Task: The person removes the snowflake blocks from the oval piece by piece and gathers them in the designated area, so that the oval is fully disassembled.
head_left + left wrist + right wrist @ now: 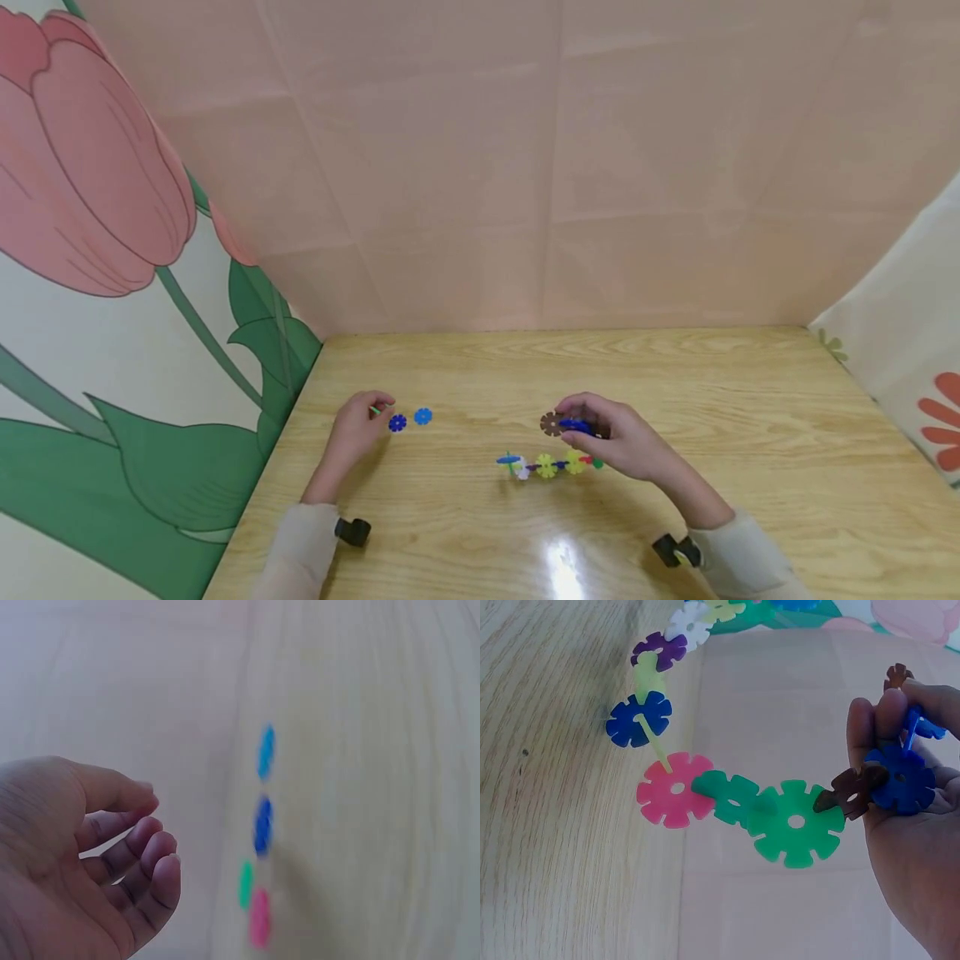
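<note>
My right hand (618,433) grips one end of a chain of interlocking plastic snowflake discs (796,821). At that end, blue discs (901,780) sit against the fingers and a brown disc (551,423) sticks out past the fingertips. Green, pink, yellow, purple and white discs follow along the chain, which hangs in a curve close over the table. On the left, my left hand (362,427) hovers with loosely bent fingers and nothing visible between them. Under it show a green disc (246,885) and a pink disc (259,919).
A dark blue disc (397,422) and a light blue disc (423,416) lie on the wooden table (465,525) just right of the left hand. Pink cloth (450,167) hangs behind the table. A tulip-printed sheet (112,167) borders the left, a flowered one (900,367) the right.
</note>
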